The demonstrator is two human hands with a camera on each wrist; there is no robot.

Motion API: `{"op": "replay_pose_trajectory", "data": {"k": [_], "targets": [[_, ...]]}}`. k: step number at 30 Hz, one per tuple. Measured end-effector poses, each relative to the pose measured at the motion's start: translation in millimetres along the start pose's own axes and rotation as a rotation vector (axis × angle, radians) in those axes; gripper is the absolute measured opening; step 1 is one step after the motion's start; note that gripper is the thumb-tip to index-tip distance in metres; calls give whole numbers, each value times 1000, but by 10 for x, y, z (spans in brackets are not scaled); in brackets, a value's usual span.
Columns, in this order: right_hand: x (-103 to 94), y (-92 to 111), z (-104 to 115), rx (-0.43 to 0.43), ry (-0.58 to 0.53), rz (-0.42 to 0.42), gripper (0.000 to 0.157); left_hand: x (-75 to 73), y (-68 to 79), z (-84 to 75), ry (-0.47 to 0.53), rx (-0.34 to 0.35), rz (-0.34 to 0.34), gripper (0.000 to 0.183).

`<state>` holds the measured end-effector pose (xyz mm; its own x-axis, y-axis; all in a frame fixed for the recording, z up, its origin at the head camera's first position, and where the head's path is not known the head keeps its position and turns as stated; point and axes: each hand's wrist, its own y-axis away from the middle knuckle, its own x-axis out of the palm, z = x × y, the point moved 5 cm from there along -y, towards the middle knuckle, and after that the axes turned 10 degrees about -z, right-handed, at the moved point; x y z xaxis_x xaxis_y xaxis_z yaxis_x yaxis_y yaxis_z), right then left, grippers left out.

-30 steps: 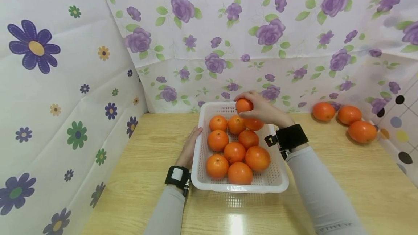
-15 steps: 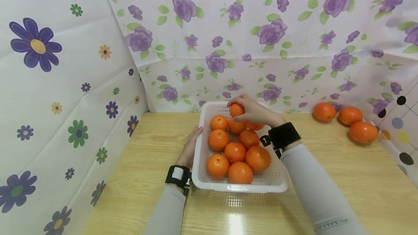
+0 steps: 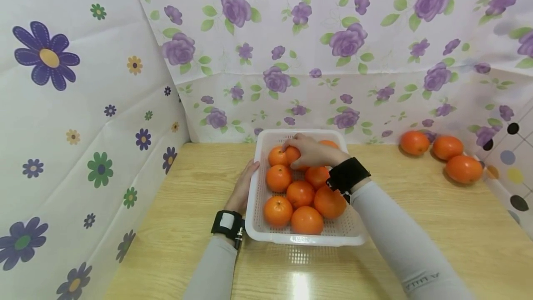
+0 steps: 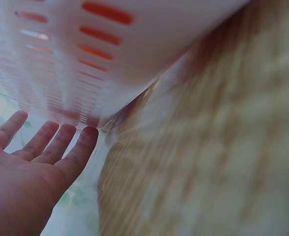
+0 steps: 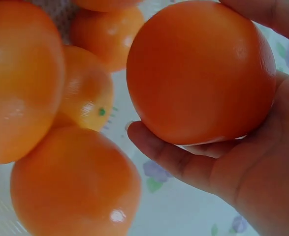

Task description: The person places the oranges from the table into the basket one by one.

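Observation:
My right hand (image 3: 312,151) grips an orange (image 3: 293,153) low over the far part of the white plastic basket (image 3: 255,226). In the right wrist view, the thumb and fingers curl around this orange (image 5: 198,73), with other oranges (image 5: 75,182) close beside it. My left hand (image 3: 243,189) rests along the basket's left side. Its fingers (image 4: 80,147) are nearly straight, with the tips at the perforated wall (image 4: 60,78) in the left wrist view. Several oranges (image 3: 300,193) lie in the basket, some partly hidden behind my right hand and wrist.
Three orange-red, oval fruits (image 3: 463,169) lie at the back right of the wooden table (image 3: 191,184). A white cloth with purple flowers (image 3: 275,80) hangs behind the table, and another flowered sheet (image 3: 104,152) stands along the left.
My right hand has moved left and down with the orange, from the basket's far rim to among the other oranges. My left hand has stayed at the basket's side.

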<state>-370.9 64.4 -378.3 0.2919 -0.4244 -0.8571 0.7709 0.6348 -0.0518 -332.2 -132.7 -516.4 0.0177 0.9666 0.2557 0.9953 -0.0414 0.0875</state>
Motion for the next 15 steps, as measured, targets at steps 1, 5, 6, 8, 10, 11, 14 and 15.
{"op": "replay_pose_trajectory", "data": {"k": [1,5,6,8,10,11,14,15], "targets": [[23,-7,3,1,12,15,50,0,3,-2,5,-2,-1,71],[83,-18,15,23,32,63,48,-11,11,-5,5,-6,-18,72],[91,-18,20,28,35,69,48,-16,12,-4,4,-9,-21,73],[109,-27,19,29,47,78,48,-23,11,-1,0,-10,-26,73],[122,-34,19,32,53,84,49,-26,9,-3,-4,-6,-26,72],[126,-36,20,36,51,89,50,-28,7,-2,-2,-4,-24,72],[133,-41,35,39,45,102,52,-27,2,-8,-3,7,-23,70],[133,-43,41,40,45,106,52,-27,-1,-9,-3,9,-24,70]]}}
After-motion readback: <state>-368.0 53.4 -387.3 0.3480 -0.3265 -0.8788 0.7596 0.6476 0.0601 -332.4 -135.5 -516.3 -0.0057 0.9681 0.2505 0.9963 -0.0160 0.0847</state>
